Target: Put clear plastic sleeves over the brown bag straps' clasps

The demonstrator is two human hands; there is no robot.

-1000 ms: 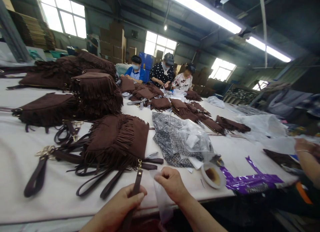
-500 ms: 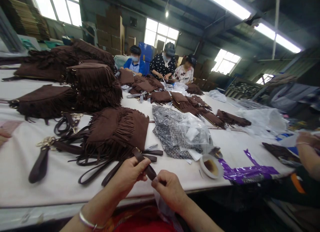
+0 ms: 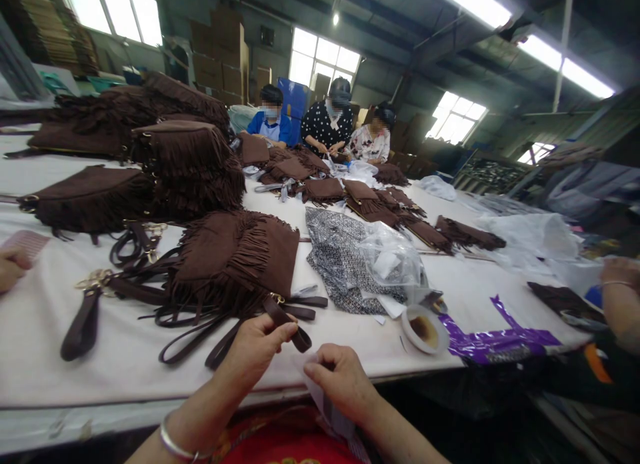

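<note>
Between the thumb and fingers of my left hand [image 3: 253,354] is a dark brown wrist strap [image 3: 300,341], its loop hanging toward the right. A gold clasp [image 3: 276,299] shows at the strap's far end, beside a brown fringed bag [image 3: 277,254] on the table. My right hand [image 3: 346,383] is closed in a pinch on a pale, thin strip of wrapping [image 3: 319,396], which hangs down over my lap. A small gap separates the right fingertips from the strap. Other brown straps [image 3: 83,324] with gold hardware lie left of the bag.
Stacked fringed bags [image 3: 187,151] rise at the left. Patterned fabric [image 3: 333,261] under clear plastic, a white bowl [image 3: 425,329] with brown liquid and a purple wrapper [image 3: 500,341] lie to the right. Co-workers' hands [image 3: 11,267] show at both sides; several people [image 3: 327,127] work across the table.
My right hand's fingertips have come off the strap loop, keeping hold of the pale strip. The loop now hangs more freely from my left hand. The view has shifted slightly.
</note>
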